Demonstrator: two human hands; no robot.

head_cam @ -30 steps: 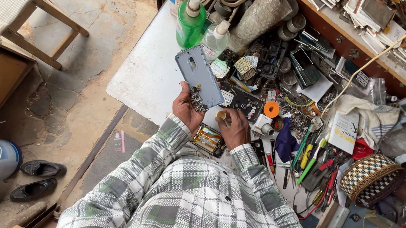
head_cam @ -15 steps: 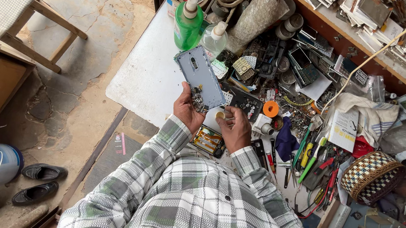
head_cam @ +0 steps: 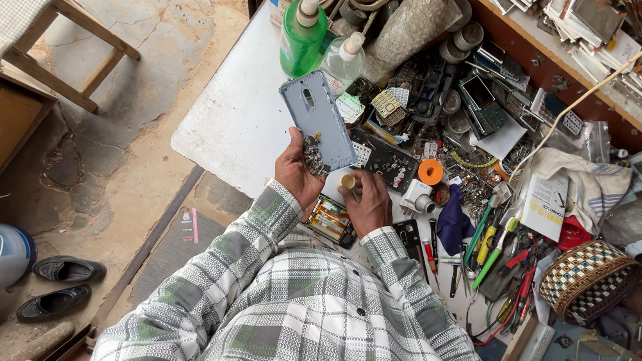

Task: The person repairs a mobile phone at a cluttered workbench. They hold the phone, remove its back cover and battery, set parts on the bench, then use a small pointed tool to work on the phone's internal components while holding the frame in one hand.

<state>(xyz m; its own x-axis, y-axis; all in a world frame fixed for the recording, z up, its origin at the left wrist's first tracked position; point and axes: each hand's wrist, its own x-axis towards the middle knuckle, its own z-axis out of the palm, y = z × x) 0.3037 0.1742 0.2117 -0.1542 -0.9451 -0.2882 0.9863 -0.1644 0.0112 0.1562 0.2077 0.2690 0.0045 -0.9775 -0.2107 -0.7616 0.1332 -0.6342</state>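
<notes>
My left hand holds up a grey-blue phone back cover together with a small circuit part at its lower edge. My right hand sits just to the right, fingers closed around a small round brass-coloured piece near the cover's bottom corner. Under both hands an opened phone body with orange and yellow parts lies on the white work table. Plaid shirt sleeves cover both forearms.
A green pump bottle and a clear bottle stand behind the cover. Circuit boards, an orange tape roll, screwdrivers and pliers, a woven basket crowd the right. A wooden stool and black shoes lie left on the floor.
Both hands hold nearly the same pose. The right hand's fingers have shifted slightly at the cover's lower corner.
</notes>
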